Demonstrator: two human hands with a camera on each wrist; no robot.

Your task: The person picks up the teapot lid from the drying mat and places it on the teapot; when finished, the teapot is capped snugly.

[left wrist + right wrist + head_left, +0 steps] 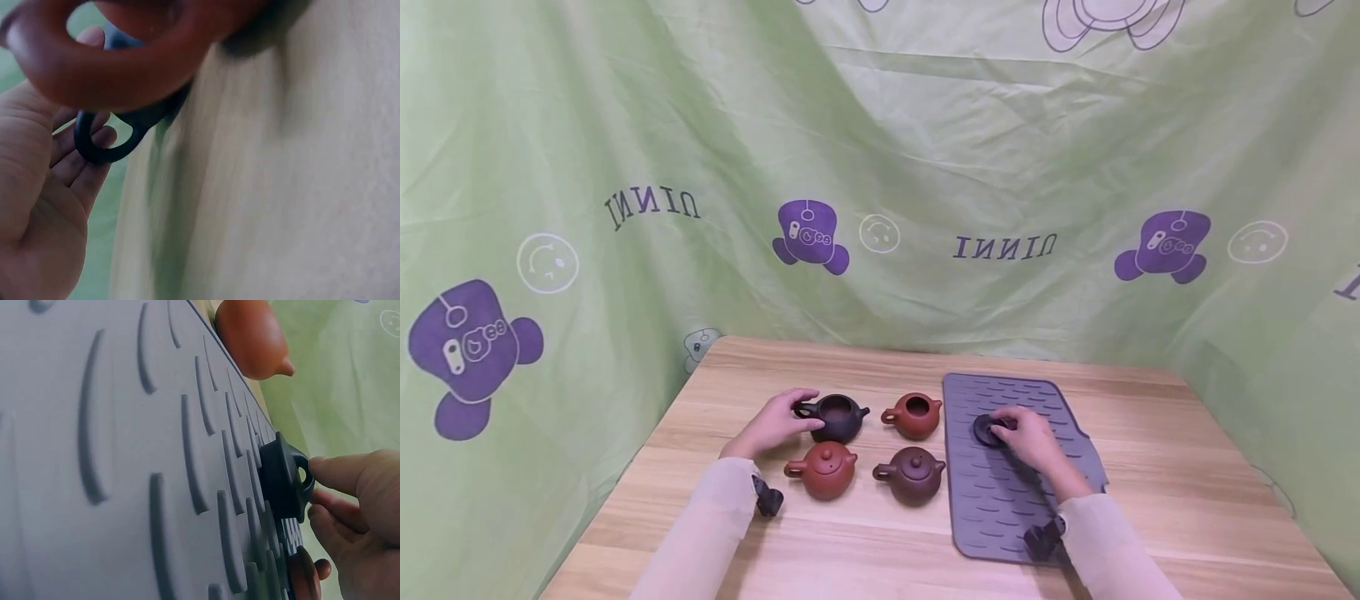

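In the head view, a black teapot (pixel 837 419) without its lid stands at the back left. My left hand (pixel 777 423) is at its handle, fingers spread and relaxed; the left wrist view shows the fingers (pixel 84 164) behind the black handle (pixel 94 154). My right hand (pixel 1033 440) pinches the knob of a black lid (pixel 987 431) over the grey mat (pixel 1000 525). The right wrist view shows thumb and fingers on that lid (pixel 281 478), close to the mat surface. A reddish lid (pixel 304 578) lies beyond it, hidden in the head view.
An orange-red teapot (pixel 917 417) with an open top stands left of the mat. Nearer me are a red teapot (pixel 826 472) and a dark purple-brown teapot (pixel 913 477), both lidded. A green printed cloth (pixel 880 167) hangs around the wooden table (pixel 850 550).
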